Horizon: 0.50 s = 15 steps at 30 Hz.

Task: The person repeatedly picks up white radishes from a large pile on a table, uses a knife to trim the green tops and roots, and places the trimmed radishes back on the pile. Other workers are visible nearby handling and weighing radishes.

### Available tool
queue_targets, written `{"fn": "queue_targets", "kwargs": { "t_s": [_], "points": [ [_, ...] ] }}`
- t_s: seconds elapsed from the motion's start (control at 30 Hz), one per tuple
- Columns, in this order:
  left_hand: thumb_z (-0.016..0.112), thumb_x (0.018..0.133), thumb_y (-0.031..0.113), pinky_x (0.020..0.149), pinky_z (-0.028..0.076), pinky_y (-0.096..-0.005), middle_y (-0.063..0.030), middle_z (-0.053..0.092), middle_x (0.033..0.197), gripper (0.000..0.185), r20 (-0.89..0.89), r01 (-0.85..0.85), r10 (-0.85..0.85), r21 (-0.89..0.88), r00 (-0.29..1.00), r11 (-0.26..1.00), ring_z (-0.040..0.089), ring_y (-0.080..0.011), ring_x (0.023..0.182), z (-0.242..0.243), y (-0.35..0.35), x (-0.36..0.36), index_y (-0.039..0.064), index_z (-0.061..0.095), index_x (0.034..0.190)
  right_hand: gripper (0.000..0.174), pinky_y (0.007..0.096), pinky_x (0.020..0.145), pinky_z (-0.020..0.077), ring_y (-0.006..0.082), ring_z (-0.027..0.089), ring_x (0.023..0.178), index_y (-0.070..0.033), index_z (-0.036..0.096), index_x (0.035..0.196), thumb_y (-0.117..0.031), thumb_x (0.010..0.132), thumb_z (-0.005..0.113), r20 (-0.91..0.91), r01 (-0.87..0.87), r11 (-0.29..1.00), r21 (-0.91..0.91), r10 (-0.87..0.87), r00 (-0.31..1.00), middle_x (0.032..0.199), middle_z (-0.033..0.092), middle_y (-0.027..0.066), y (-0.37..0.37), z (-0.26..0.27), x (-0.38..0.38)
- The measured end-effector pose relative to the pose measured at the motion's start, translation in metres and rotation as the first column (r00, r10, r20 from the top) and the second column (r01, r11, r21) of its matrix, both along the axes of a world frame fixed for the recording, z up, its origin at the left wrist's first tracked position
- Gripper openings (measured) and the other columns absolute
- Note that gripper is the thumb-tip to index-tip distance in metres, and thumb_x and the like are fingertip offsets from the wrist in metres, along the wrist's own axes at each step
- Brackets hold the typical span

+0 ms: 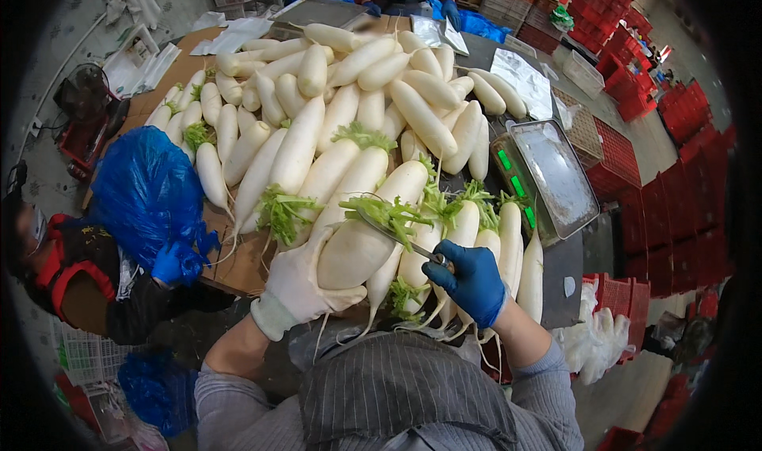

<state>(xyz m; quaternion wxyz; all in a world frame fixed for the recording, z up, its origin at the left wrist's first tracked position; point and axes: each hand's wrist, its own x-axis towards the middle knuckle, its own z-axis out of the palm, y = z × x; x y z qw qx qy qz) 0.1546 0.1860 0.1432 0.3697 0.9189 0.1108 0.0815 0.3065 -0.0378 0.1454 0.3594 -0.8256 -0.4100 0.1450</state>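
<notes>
My left hand [303, 278], in a whitish knitted glove, grips a thick white daikon radish [355, 254] near the table's front edge. In my blue-gloved right hand [470, 278] is the handle of a knife [396, 235]; its curved blade lies against the green leaf stubs [390, 213] at the radish's top. Beside my right hand stand several radishes [510, 242] with cut green tops and thin roots towards me. Beyond both hands a large heap of daikon radishes [357, 70] covers much of the table.
A metal tray [556, 174] lies at the right, near foil sheets [521, 82]. On the left a co-worker's blue-gloved hand [168, 264] holds a big blue plastic bag [149, 192]. Another co-worker stands across the table, gloved hands [450, 14] at its far edge. Red crates [622, 302] stand at the right.
</notes>
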Motion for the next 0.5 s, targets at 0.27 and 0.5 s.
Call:
{"fn": "queue_targets", "kwargs": {
  "t_s": [0.27,0.5],
  "points": [
    [0.078,0.064,0.058,0.084,0.053,-0.0423,-0.023,0.066,0.102,0.092,-0.342,0.207,-0.182,0.039,0.922,0.977,0.067,-0.0356,0.09,0.005,-0.018,-0.009,0.012,0.045,0.136,0.025,0.0365,0.055,0.0502,0.0234,0.066,0.056,-0.006,0.066,0.098,-0.03,0.09,0.065,-0.281,0.205,0.955,-0.216,-0.262,0.923,0.062,0.065,0.0114,-0.055,-0.049,-0.048],
    [0.084,0.068,0.041,0.102,0.044,-0.0399,-0.0102,0.058,0.125,0.09,0.115,0.166,-0.121,-0.769,0.986,0.617,0.058,-0.0224,0.113,0.031,-0.008,-0.01,0.002,0.041,0.138,0.027,0.0299,0.056,0.048,0.0133,0.06,0.06,0.0,0.066,0.088,-0.024,0.096,0.056,-0.583,0.335,0.933,-0.132,-0.346,0.735,0.066,0.064,0.0069,-0.102,-0.062,-0.059]
  ]
}}
